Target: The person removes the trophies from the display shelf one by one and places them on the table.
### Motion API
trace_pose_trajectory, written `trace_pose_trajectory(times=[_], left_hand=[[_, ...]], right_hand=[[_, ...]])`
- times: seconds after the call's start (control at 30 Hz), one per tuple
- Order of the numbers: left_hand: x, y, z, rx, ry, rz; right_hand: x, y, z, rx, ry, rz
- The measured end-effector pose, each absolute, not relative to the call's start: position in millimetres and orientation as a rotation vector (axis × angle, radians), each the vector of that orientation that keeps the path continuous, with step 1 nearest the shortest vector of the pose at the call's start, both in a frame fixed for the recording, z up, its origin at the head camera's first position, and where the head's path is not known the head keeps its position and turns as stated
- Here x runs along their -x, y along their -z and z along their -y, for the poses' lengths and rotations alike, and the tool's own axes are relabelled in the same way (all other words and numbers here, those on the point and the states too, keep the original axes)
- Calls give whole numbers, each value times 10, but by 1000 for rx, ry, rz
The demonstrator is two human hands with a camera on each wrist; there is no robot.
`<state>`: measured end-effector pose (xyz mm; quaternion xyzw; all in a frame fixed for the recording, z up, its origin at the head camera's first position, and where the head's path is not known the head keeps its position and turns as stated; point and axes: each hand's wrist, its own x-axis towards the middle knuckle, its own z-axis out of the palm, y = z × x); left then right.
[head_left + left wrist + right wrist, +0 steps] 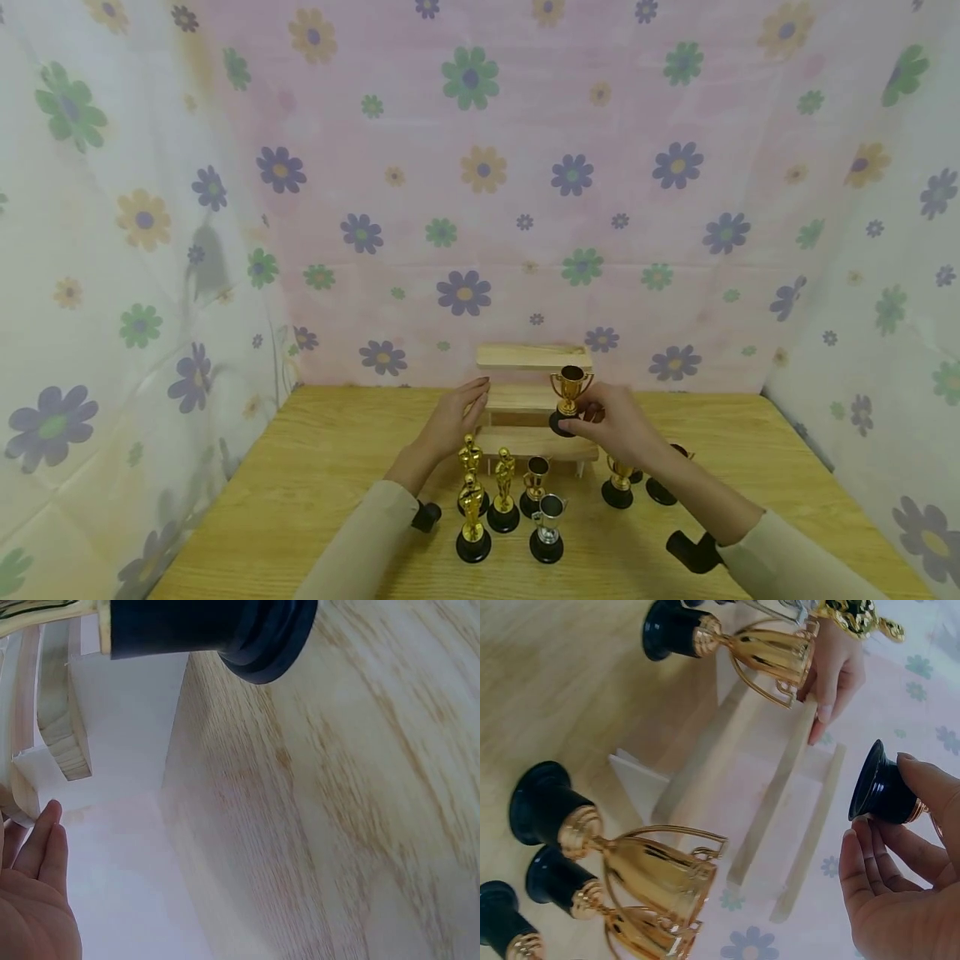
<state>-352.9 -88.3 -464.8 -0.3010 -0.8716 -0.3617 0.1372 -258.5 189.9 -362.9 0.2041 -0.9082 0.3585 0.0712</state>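
Note:
My right hand pinches a small gold trophy cup by its black base, holding it upright before the right part of a tiered wooden stand. In the head view, my left hand touches the stand's left end with fairly straight fingers. Near that arm stand several gold figurine trophies, another gold cup and a silver cup. More gold cups stand under my right forearm, partly hidden by it.
The stand has three light wooden steps and sits toward the back of the wooden table. Flowered cloth hangs behind and at both sides. A black wrist device shows by the right sleeve, and another by the left.

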Motion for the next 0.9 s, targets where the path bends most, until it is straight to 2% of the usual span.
trace_pose_trajectory(times=[0.33, 0.9], left_hand=[[3518, 4638, 870, 849, 1054, 2530], [3524, 4648, 876, 876, 1057, 2499]], right_hand=[[2360, 3812, -2012, -608, -1039, 2772], [2174, 4155, -2064, -614, -1116, 2813]])
